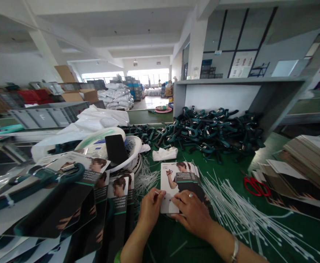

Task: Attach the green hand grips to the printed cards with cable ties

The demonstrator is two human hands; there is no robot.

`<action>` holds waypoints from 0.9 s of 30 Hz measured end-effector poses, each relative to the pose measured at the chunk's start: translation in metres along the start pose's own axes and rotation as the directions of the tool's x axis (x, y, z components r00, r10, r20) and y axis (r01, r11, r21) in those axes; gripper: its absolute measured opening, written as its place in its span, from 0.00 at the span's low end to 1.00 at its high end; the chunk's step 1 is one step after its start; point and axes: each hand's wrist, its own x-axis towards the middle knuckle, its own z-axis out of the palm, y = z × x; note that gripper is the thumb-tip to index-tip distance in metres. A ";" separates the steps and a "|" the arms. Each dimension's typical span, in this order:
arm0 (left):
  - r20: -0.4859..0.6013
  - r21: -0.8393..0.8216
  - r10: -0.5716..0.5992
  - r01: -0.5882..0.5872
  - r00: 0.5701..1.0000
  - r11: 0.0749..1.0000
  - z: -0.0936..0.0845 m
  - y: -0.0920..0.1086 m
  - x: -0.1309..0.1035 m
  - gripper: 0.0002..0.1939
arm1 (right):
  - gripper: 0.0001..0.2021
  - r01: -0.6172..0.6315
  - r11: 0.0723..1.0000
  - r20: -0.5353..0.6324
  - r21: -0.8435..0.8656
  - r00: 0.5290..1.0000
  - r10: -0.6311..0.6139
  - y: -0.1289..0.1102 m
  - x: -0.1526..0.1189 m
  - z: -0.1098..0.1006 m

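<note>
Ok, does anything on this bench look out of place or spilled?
Mainly the white cable ties: they lie loosely fanned over the green table on both sides of the central printed cards, some at stray angles. A crumpled white wad, perhaps tissue, also looks stray beside the heaped teal-and-black pieces.

This is a factory workshop, shown by the green worktop (227, 171) heaped with dark-green curved handles (214, 128), loose white plastic cable ties (239, 212), a grey rectangular plastic crate (58, 117) and piled white sacks (117, 95).
</note>
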 end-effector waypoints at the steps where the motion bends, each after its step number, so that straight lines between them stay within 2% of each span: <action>1: -0.009 -0.010 -0.041 0.041 0.999 0.999 0.003 -0.002 0.000 0.15 | 0.16 -0.006 1.000 0.013 0.018 1.000 0.006 0.007 -0.001 -0.005; 3: -0.050 -0.008 -0.065 0.064 0.997 0.998 0.008 -0.004 0.000 0.16 | 0.15 -0.096 0.995 0.006 -0.010 0.995 0.096 0.031 -0.006 -0.018; 5: -0.072 -0.025 -0.033 0.032 0.997 0.999 0.013 -0.005 -0.001 0.14 | 0.15 -0.300 0.943 -0.008 -0.146 0.953 0.302 0.068 -0.009 -0.032; 6: -0.082 -0.037 -0.009 0.006 0.997 0.999 0.015 -0.005 -0.002 0.13 | 0.16 -0.411 0.881 0.010 -0.235 0.905 0.425 0.089 -0.009 -0.040; 7: -0.094 -0.046 0.018 -0.023 0.995 0.999 0.018 -0.006 -0.002 0.15 | 0.16 -0.512 0.801 0.032 -0.311 0.836 0.547 0.111 -0.008 -0.047; 10: -0.096 -0.018 0.100 -0.102 0.990 0.995 0.028 -0.011 -0.002 0.30 | 0.18 -0.663 0.654 -0.009 -0.365 0.704 0.710 0.173 0.004 -0.066; 12: -0.058 0.005 0.141 -0.141 0.988 0.990 0.035 -0.015 0.000 0.31 | 0.17 -0.731 0.577 -0.005 -0.365 0.621 0.783 0.204 0.018 -0.071; 15: -0.028 0.009 0.191 -0.191 0.981 0.982 0.043 -0.020 0.001 0.27 | 0.16 -0.794 0.499 0.030 -0.348 0.523 0.852 0.227 0.042 -0.063; 18: -0.018 0.004 0.209 -0.209 0.978 0.978 0.046 -0.024 0.001 0.26 | 0.16 -0.834 0.447 0.047 -0.323 0.458 0.888 0.230 0.059 -0.049; 19: -0.013 -0.005 0.202 -0.203 0.979 0.979 0.046 -0.025 0.001 0.26 | 0.16 -0.841 0.442 0.052 -0.313 0.449 0.892 0.228 0.063 -0.047; 21: -0.005 -0.031 0.179 -0.179 0.984 0.983 0.045 -0.026 0.000 0.24 | 0.16 -0.840 0.460 0.061 -0.288 0.464 0.884 0.225 0.065 -0.050; 25: -0.011 -0.075 0.139 -0.139 0.990 0.987 0.046 -0.023 0.000 0.22 | 0.17 -0.792 0.570 0.046 -0.218 0.575 0.817 0.216 0.057 -0.084; 27: -0.012 -0.092 0.121 -0.121 0.993 0.988 0.046 -0.020 0.001 0.21 | 0.19 -0.762 0.623 0.040 -0.176 0.627 0.778 0.203 0.050 -0.102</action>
